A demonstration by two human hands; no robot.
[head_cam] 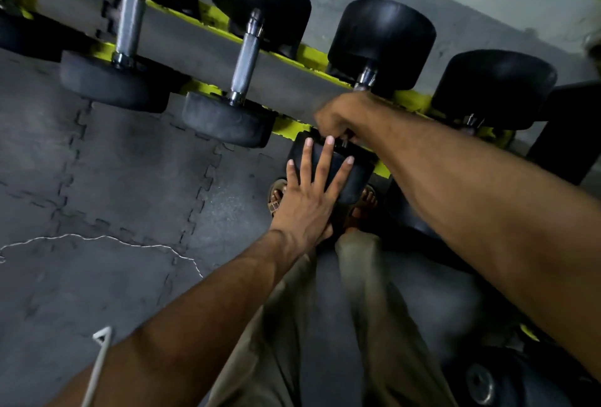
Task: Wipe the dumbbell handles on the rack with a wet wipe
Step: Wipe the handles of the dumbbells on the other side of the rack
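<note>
No text, label or number is readable.

I am finding clear reach over the far-left handle and the second handle, each sitting boxed between black heads, while the right hand is covering the bar of the third dumbbell and the left hand is lying flat across its near head.

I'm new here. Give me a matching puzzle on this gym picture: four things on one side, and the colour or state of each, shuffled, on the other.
Things:
1. left hand
2. right hand
3. rack rail
4. floor mats

Descriptions:
A. yellow
B. grey, jigsaw-edged
C. flat on a dumbbell's black end
D. curled round a dumbbell handle

Pairs: 1-C, 2-D, 3-A, 4-B.
</note>
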